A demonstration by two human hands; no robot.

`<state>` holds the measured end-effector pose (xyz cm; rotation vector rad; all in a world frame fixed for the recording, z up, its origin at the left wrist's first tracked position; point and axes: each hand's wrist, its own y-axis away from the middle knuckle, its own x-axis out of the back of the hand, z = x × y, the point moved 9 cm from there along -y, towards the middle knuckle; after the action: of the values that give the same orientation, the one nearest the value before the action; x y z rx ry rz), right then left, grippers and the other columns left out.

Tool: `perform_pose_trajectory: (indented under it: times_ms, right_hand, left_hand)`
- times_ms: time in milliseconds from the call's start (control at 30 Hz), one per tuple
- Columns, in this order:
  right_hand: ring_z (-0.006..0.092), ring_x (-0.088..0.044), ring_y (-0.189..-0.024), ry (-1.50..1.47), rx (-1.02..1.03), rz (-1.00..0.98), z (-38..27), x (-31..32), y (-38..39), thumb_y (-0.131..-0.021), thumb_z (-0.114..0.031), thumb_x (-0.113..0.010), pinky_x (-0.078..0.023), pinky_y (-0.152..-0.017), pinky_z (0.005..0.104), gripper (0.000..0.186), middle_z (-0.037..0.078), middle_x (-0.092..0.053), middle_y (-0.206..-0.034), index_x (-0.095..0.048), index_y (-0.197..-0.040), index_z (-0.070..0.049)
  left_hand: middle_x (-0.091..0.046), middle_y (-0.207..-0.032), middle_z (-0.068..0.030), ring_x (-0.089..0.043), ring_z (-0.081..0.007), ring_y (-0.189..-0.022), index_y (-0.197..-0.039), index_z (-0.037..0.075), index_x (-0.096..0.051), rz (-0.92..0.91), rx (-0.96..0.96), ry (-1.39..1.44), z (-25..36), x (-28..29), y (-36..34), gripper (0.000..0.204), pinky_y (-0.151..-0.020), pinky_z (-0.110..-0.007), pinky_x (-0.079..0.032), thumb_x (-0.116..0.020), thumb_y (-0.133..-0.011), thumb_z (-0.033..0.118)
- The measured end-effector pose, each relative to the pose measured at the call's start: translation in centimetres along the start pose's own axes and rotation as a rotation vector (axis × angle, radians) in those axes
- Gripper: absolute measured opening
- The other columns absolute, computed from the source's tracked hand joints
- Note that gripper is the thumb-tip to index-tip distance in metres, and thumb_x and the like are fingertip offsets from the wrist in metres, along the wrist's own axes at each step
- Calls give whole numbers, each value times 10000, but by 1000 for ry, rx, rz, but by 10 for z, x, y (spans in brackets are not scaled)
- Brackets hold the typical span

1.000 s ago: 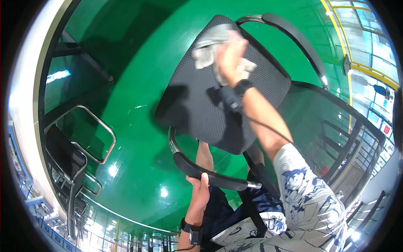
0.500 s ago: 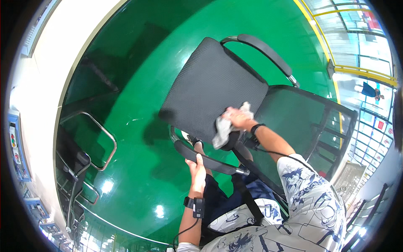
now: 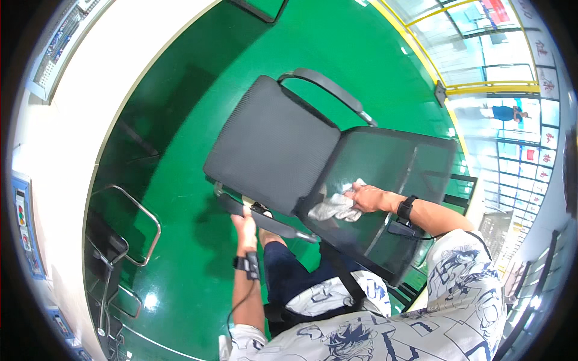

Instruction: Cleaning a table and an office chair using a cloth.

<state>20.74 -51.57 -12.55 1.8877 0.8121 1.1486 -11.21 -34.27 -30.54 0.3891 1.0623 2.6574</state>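
A black office chair stands in front of me, with its padded seat [image 3: 271,144] to the left and its see-through mesh backrest [image 3: 391,162] to the right. My left hand [image 3: 244,227] is closed around the near armrest [image 3: 280,228]; part of its grip is hidden by the armrest. A crumpled grey-white cloth [image 3: 332,208] is bunched in my right hand [image 3: 369,197], pressed on the lower part of the mesh near where it meets the seat. The far armrest [image 3: 331,93] is untouched.
A long white table [image 3: 84,114] runs along the left. Beside it, partly under it, is another chair with a shiny metal frame [image 3: 158,231]. Green floor [image 3: 180,253] surrounds the black chair. Glass panels with a yellow frame [image 3: 494,88] rise at the right, and a person in blue [image 3: 507,113] is visible there.
My right hand has carried the cloth from the seat onto the mesh backrest. The chair and my left hand appear farther left in the view; the left hand still grips the near armrest.
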Motion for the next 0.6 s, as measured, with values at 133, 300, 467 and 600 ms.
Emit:
perform_pose_trajectory:
  times_ms: [133, 300, 467, 600]
  right_hand:
    - [408, -501, -1096, -26, -51, -175, -12, 21, 96, -831, -323, -581, -433, -929, 453, 524, 262, -455, -1214, -422, -1291, -130]
    - [371, -570, -954, 97, -172, 125, 42, 101, 163, -759, -267, -651, -488, -805, 446, 407, 187, -543, -1045, -537, -1112, -100]
    - [387, -531, -916, 47, -182, 1060, 87, 174, 254, -730, -32, -571, -467, -772, 433, 498, 201, -482, -1016, -470, -1213, -97]
    - [329, -507, -1021, -421, -101, 1780, 151, 119, 296, -855, -70, -534, -393, -915, 372, 397, 193, -493, -1118, -407, -1220, 23]
  left_hand:
    - [-509, -1131, -217, -519, -273, -1017, -1204, -113, -332, -104, 385, -76, 74, -47, 30, 505, -899, -347, -410, -563, -886, 204]
    - [-523, -1037, -199, -522, -259, -926, -1227, -135, -296, 22, -192, -273, 141, -50, 80, 593, -879, -334, -406, -616, -838, 177]
    - [-584, -971, -95, -547, -135, -846, -1149, -33, -492, -628, -33, 204, 159, -122, 214, 301, -753, -260, -445, -531, -874, 84]
    - [-592, -1045, -153, -604, -223, -909, -1202, -45, -450, -947, -434, -429, 193, -195, 368, 452, -756, -293, -473, -579, -866, 229]
